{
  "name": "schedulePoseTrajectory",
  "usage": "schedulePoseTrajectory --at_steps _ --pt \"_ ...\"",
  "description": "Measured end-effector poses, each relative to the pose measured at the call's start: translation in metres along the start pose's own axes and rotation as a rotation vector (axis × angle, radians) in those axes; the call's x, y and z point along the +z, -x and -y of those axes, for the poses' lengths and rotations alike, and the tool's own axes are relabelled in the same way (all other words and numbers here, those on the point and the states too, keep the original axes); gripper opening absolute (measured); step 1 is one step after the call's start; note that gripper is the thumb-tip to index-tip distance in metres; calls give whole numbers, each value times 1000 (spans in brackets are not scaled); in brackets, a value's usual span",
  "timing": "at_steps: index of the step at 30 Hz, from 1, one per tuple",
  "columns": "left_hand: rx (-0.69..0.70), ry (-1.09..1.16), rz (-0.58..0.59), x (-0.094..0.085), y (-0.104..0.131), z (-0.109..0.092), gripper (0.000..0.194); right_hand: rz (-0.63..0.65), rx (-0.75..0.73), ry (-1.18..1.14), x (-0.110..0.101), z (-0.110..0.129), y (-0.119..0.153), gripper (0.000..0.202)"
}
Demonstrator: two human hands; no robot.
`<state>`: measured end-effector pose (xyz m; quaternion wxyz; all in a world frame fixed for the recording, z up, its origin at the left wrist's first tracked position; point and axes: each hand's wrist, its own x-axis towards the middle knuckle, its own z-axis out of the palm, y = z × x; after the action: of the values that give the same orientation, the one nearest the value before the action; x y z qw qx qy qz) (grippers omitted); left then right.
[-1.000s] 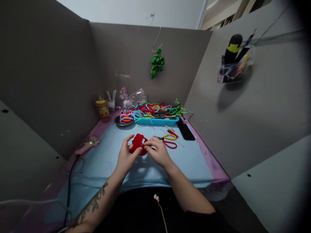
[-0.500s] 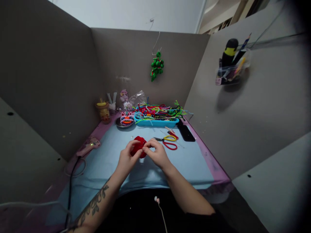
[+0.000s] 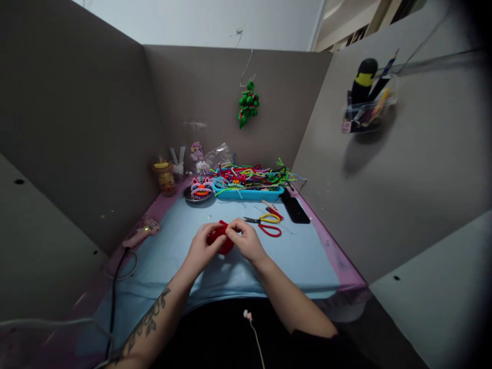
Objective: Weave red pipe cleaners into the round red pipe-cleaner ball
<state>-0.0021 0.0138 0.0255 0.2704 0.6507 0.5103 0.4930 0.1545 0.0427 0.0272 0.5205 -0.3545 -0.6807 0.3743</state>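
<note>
A small red fuzzy piece (image 3: pixel 226 247), seemingly made of pipe cleaner, is held between my two hands above the blue cloth (image 3: pixel 300 261). My left hand (image 3: pixel 205 245) wraps its fingers and thumb around the left side of it. On the upper right of the piece, my right hand (image 3: pixel 245 240) pinches with thumb and forefinger. The fingers cover much of the red piece, so its full shape is hidden. Just beyond my right hand lie scissors (image 3: pixel 269 225) with one yellow and one red handle.
Behind the hands stands a blue tray (image 3: pixel 249 194) heaped with coloured pipe cleaners. Beside it, a metal dish (image 3: pixel 192 199) bears a pink-and-purple fuzzy figure (image 3: pixel 201 187). A black phone (image 3: pixel 295 210) lies right, a pink glue gun (image 3: pixel 142 233) left. Grey partitions (image 3: pixel 215 82) enclose the table.
My right hand's fingers have closed in tighter on the red piece, which has turned slightly. Both hands stay in nearly the same place.
</note>
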Motion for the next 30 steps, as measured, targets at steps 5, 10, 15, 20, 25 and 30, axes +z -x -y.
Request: schedulePoseTrajectory --at_steps 5,10,15,20,25,30 --pt "121 -159 -135 2 0 6 17 17 -16 37 0 0 0 11" --pt "204 -338 -183 4 2 6 16 10 -15 76 -1 -2 2 11" --pt "277 -462 -150 2 4 3 12 -16 -34 138 4 0 5 13" --pt "379 -617 -186 0 7 0 14 -38 39 177 15 -4 4 15" --pt "378 -597 -144 -3 6 3 19 1 144 182 15 -11 -1 16" --pt "163 -194 23 -10 -3 10 21 73 31 221 5 -8 -6 13"
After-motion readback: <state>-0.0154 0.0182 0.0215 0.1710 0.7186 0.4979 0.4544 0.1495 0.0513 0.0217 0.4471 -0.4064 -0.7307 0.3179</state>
